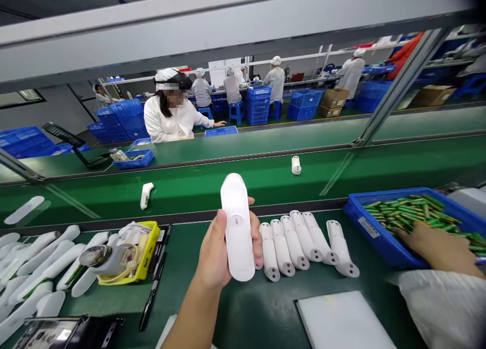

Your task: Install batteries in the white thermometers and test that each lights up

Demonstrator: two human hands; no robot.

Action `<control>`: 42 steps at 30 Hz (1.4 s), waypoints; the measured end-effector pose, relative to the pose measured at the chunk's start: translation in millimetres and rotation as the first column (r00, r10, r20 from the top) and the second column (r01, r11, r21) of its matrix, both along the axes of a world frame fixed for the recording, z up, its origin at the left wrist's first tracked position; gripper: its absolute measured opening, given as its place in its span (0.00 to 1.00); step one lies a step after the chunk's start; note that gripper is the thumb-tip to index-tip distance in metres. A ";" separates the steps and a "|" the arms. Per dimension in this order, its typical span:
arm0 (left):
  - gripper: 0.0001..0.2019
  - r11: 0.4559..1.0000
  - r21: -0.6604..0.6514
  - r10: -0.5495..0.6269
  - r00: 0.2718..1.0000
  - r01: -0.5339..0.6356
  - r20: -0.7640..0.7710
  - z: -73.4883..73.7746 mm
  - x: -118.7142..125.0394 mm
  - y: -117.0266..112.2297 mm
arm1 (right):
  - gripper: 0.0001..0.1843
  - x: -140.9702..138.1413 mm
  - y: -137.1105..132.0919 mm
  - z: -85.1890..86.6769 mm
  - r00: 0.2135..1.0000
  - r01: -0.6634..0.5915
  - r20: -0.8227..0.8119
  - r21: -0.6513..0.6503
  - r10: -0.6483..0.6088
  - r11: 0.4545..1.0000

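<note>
My left hand (228, 247) is closed around a white plastic handheld device (237, 247), shaped like a forehead thermometer. It is upright, its rounded end up and a small round mark on the face toward me. To the right of this hand, several similar white devices (290, 245) lie in a slanted row on the green bench, dark holes in their near ends. My right hand (436, 245), in a white sleeve, reaches into a blue bin (383, 242) of green and gold cylindrical batteries (417, 212). Its fingertips are hidden among them, so its grip does not show.
White devices (34, 273) pile up at left, near a yellow basket (152, 247) and black pens (152, 291). A white slab (341, 318) lies in front. Behind runs a green belt (212, 192) carrying a few devices. Across it sits a co-worker (169, 111).
</note>
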State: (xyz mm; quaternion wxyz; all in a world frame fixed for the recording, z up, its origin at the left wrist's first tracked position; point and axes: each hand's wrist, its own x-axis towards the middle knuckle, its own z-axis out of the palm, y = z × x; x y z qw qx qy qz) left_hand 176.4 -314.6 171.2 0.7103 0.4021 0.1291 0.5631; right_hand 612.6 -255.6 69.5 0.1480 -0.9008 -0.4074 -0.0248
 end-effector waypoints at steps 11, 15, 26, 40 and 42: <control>0.09 0.997 -0.040 0.055 0.960 -0.069 -0.276 5.0 8.5 -12.4 | 0.33 -22.8 -3.3 10.2 0.984 -0.011 -0.167 -0.402 -0.062 0.916; 0.10 0.993 -0.072 0.075 0.975 -0.092 -0.210 4.7 14.4 -12.2 | 0.33 -22.7 -3.4 10.9 0.983 -0.021 -0.176 -0.416 -0.058 0.909; 0.26 0.974 -0.141 0.151 0.970 -0.178 -0.188 0.9 24.0 -10.5 | 0.34 -24.7 -6.3 12.2 0.988 -0.021 -0.149 -0.424 -0.047 0.906; 0.35 0.821 -0.025 0.240 0.385 -0.571 -0.891 -85.9 -20.0 136.0 | 0.16 6.2 -3.2 -15.9 0.963 -0.265 -0.123 -0.311 0.238 0.913; 0.32 0.823 0.057 0.243 0.259 -0.565 -0.935 -105.1 -25.7 161.6 | 0.14 4.0 -5.0 -16.5 0.961 -0.275 -0.116 -0.266 0.252 0.924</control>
